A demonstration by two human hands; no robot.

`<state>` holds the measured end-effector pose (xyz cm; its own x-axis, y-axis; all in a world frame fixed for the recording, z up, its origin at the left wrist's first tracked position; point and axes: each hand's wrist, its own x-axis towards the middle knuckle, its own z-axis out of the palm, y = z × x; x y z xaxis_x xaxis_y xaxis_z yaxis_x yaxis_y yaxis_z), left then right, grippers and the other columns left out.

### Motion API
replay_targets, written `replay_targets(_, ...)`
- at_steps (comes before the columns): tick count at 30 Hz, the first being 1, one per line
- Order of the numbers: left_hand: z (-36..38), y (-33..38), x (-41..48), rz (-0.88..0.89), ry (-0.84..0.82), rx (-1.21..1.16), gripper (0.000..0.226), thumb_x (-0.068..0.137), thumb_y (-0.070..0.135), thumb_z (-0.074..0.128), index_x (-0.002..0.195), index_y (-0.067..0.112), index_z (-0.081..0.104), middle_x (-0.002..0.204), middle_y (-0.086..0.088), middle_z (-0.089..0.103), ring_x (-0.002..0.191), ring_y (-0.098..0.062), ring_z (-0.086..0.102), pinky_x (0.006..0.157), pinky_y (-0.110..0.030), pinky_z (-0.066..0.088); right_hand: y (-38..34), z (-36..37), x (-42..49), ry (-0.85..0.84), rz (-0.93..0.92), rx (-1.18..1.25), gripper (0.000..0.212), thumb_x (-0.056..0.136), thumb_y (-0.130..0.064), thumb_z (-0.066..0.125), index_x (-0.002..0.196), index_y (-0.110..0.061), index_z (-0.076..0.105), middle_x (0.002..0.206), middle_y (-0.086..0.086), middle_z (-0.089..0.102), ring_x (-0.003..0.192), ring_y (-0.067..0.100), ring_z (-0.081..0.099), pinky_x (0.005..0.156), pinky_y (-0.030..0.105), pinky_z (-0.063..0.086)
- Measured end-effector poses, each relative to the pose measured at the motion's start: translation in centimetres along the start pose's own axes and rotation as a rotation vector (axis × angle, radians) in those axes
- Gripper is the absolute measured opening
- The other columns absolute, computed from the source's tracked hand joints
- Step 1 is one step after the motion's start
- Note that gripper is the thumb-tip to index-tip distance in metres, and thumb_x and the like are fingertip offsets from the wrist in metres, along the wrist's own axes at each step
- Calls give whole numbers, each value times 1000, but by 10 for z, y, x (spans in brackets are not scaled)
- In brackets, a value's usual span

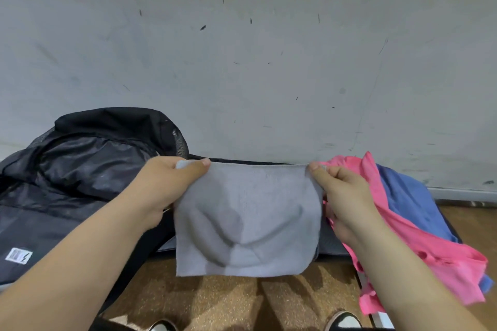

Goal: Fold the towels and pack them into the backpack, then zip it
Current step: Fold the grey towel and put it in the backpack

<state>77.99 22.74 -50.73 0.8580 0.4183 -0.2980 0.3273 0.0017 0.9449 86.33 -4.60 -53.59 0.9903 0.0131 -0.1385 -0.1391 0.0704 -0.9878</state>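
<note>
At the far left the black backpack (80, 174) lies slumped against the wall (242, 48), its mouth gaping so the shiny dark lining shows; no towel is visible inside it, and a small white label (16, 256) sits on its near panel. Next, the left hand (172, 183) pinches the upper left corner of the grey towel (247, 223) between thumb and curled fingers. The towel hangs stretched flat in the air between both hands, above the brown floor (242, 301), with soft creases sagging across its middle. The right hand (341, 196) pinches the upper right corner in the same way, thumb on the near side. At the far right a pink towel (430, 250) lies crumpled on top of a blue towel (411, 204), both unfolded. Judging from this, the task looks early: the grey towel is only being squared up for its 1st fold, 2 more wait, and nothing appears packed or zipped yet.
</note>
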Motion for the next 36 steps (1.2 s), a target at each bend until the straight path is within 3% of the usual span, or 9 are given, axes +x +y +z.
replay_targets(4, 23, 3, -11, -32, -155, -144, 24, 100, 23, 69, 99, 2, 81, 104, -17, 80, 85, -22, 74, 87, -43, 60, -9, 25, -21, -130, 37, 115, 24, 96, -18, 72, 75, -12, 63, 61, 3, 61, 51, 12, 58, 43, 28, 48)
replay_targets(8, 50, 5, -29, -30, -284, -202, 20, 102, 13, 64, 107, 3, 80, 104, -23, 79, 89, -29, 78, 76, -36, 65, -8, 46, -40, -256, 12, 111, 11, 92, -13, 76, 91, -2, 73, 79, 21, 74, 65, 26, 68, 50, 32, 55)
replay_targets(13, 58, 0, -28, 36, -343, -150, 25, 106, 7, 57, 116, 11, 79, 111, -14, 80, 110, -30, 76, 99, -42, 60, -7, 53, -41, -253, -23, 49, 11, 92, -11, 76, 93, -1, 77, 92, 31, 74, 72, 35, 69, 52, 34, 57)
replay_targets(17, 55, 4, -27, 151, -229, -106, 18, 99, 6, 67, 104, 12, 84, 99, -8, 83, 96, -22, 79, 82, -28, 64, -14, 48, -37, -310, -21, 50, 7, 87, -8, 79, 87, -1, 76, 88, 24, 77, 72, 29, 74, 53, 32, 58)
replay_targets(21, 55, 6, -28, 176, -193, -63, 14, 97, 10, 72, 98, 14, 85, 89, -5, 83, 74, -7, 76, 62, -15, 55, -14, 52, -40, -323, -20, 27, 13, 83, -13, 84, 87, -2, 79, 91, 22, 78, 79, 33, 74, 61, 37, 59)
replay_targets(24, 56, 6, -29, 183, -237, -18, 19, 101, 14, 66, 102, 18, 85, 92, -4, 83, 80, -11, 77, 69, -20, 60, -11, 55, -43, -295, -41, 37, 9, 88, -13, 79, 86, -5, 81, 88, 22, 78, 78, 33, 75, 61, 37, 61)
replay_targets(30, 54, 3, -30, 321, -198, 131, 11, 93, 13, 77, 101, 20, 82, 90, 1, 83, 88, -12, 79, 81, -30, 64, -16, 55, -47, -371, 76, 66, 38, 105, -34, 55, 94, -9, 81, 92, 20, 78, 79, 21, 75, 75, 44, 65)
replay_targets(33, 46, 4, -23, 304, -191, 110, 11, 98, 9, 70, 97, 13, 80, 90, -1, 82, 86, -12, 76, 82, -32, 60, -17, 41, -28, -254, -213, -273, 16, 101, -23, 65, 100, -25, 81, 107, 7, 74, 92, 14, 69, 74, 35, 61)
replay_targets(36, 35, 10, -20, 201, -355, -44, 10, 100, 8, 65, 96, 7, 73, 90, -6, 76, 85, -16, 69, 79, -29, 54, -11, 22, -3, -367, -289, -445, 45, 89, -24, 80, 128, -40, 67, 134, -13, 63, 124, 1, 58, 99, 27, 49)
